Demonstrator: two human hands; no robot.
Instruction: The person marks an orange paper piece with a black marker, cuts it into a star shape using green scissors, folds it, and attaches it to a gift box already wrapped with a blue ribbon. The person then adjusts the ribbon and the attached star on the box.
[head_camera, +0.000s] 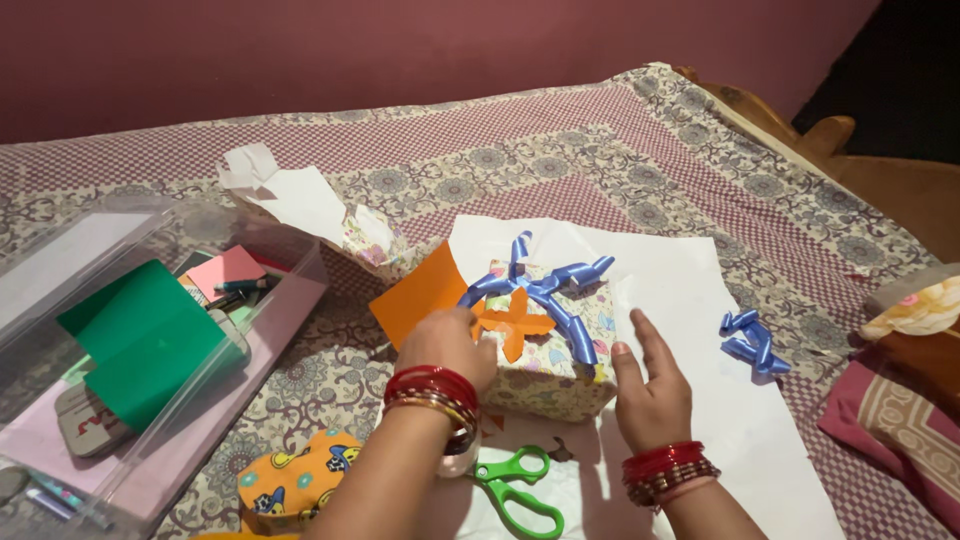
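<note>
A small wrapped gift box (555, 365) in patterned paper sits on a white sheet (690, 300). Blue curled ribbon (548, 285) crosses its top, and an orange paper flower (515, 325) lies on the lid. My left hand (447, 345), with red bangles at the wrist, presses its fingers against the flower at the box's left side. Beside the box's right side, my right hand (650, 390) has its fingers spread and holds nothing. An orange paper piece (420, 290) lies just behind the left hand.
Green-handled scissors (515, 485) lie near my wrists. A loose blue ribbon curl (752, 340) rests on the white sheet to the right. A clear plastic box (150, 350) with green paper and craft supplies stands left. Crumpled wrapping paper (300, 205) lies behind, on a patterned cloth.
</note>
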